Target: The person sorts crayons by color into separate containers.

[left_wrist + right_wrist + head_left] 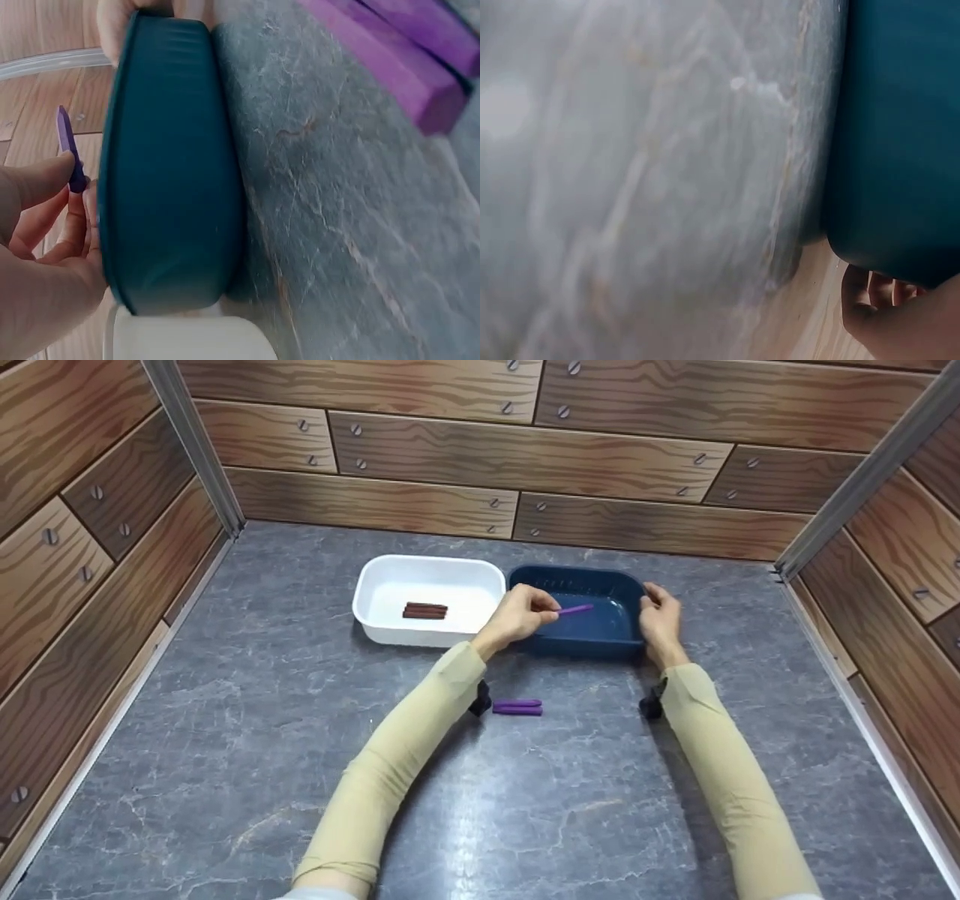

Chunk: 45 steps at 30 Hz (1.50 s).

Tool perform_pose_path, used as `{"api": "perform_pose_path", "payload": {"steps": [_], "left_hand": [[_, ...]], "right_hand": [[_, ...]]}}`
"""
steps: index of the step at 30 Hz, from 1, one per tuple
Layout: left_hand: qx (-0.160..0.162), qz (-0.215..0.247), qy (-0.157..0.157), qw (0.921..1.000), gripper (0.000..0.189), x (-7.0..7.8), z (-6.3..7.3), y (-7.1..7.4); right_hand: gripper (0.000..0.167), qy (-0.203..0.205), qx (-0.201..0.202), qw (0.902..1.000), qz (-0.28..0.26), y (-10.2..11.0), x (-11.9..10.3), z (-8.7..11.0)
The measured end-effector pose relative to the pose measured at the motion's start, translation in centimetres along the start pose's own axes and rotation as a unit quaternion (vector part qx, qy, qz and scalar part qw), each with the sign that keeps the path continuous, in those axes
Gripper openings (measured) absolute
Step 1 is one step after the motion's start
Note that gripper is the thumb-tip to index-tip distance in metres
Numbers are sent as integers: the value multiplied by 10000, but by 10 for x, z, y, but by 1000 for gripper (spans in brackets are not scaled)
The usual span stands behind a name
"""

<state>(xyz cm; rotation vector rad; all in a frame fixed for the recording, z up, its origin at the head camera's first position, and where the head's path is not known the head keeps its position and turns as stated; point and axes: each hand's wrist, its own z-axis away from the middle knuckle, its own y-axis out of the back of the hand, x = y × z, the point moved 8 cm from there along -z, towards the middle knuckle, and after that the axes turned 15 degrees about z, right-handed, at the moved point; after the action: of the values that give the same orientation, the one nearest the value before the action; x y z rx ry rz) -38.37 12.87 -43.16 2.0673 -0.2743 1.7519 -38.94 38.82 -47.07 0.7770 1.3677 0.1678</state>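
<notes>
My left hand point(516, 615) pinches a purple crayon point(576, 609) between thumb and fingers, over the dark blue bin point(577, 647). In the left wrist view the crayon point(66, 139) points up, with its tapered end free above the thumb. My right hand point(661, 619) grips the right end of the blue bin at its rim. In the right wrist view its fingers point(856, 289) curl against the bin's end wall. Two more purple crayons point(517, 707) lie side by side on the table in front of the bin, near my left wrist.
A white bin point(429, 637) stands directly left of the blue one, with several brown sticks point(424, 611) lying in it. The grey marbled table point(300, 780) is enclosed by wood-patterned walls point(420, 442) at the back and both sides.
</notes>
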Motion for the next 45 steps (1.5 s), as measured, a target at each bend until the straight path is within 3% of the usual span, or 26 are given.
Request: {"api": "perform_pose_path", "payload": {"steps": [8, 16, 21, 36, 45], "left_hand": [[219, -484, 49, 9986, 10, 0, -18, -12], [224, -901, 357, 9950, 9, -10, -28, -20], [257, -1066, 450, 9929, 9, -12, -31, -22], [-44, -2006, 679, 9773, 14, -20, -41, -26], [6, -2149, 937, 9721, 14, -27, -46, -28]], "right_hand": [[44, -6, 73, 10000, 16, 4, 2, -3], [44, -22, 56, 10000, -13, 2, 2, -1], [44, 18, 74, 9999, -74, 3, 1, -1], [44, -40, 50, 10000, 40, 1, 0, -1], [44, -26, 67, 10000, 56, 1, 1, -2]]}}
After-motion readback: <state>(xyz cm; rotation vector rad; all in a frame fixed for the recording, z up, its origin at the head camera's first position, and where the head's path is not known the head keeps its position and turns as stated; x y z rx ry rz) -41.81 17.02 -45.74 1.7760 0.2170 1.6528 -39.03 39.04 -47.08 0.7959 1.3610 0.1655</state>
